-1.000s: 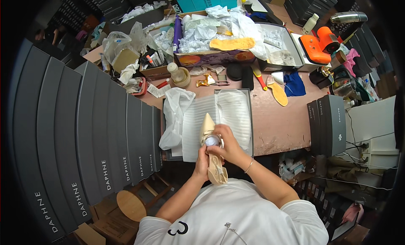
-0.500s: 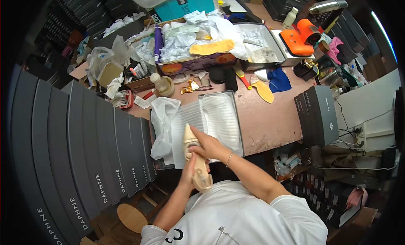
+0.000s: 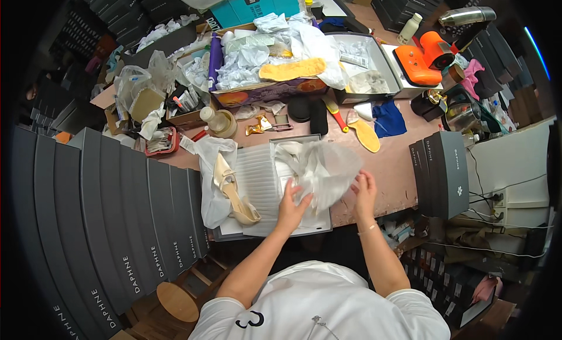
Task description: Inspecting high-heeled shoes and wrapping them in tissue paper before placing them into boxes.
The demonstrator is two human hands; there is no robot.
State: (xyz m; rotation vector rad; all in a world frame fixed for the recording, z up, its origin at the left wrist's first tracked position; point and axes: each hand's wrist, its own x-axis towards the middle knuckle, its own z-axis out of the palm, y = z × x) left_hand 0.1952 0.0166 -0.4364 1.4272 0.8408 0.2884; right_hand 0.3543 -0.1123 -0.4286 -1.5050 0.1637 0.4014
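Note:
A cream pointed shoe (image 3: 233, 190) lies on its own at the left side of the open shoebox (image 3: 329, 220), on white plastic wrap (image 3: 212, 176). Crumpled translucent wrap (image 3: 331, 170) rises over the box's right half; whether anything is inside it I cannot make out. At its lower left edge is my left hand (image 3: 291, 208), thumb and fingers apart, touching the film. My right hand (image 3: 365, 196) is at the wrap's right edge with fingers curled, seemingly pinching it. Ribbed white packing sheet (image 3: 256, 170) lines the middle of the box.
Tall stacks of dark shoeboxes (image 3: 111, 205) stand close on my left, with more boxes (image 3: 442, 170) at the right table edge. Behind are a paper-filled carton (image 3: 263, 97), a yellow insole (image 3: 364, 132), a red-yellow brush (image 3: 336, 113), a jar (image 3: 221, 124) and an orange device (image 3: 421, 62).
The cream shoe has gone from both hands to the box's left side. My hands have moved right and apart, to the translucent wrap, which is now lifted and crumpled.

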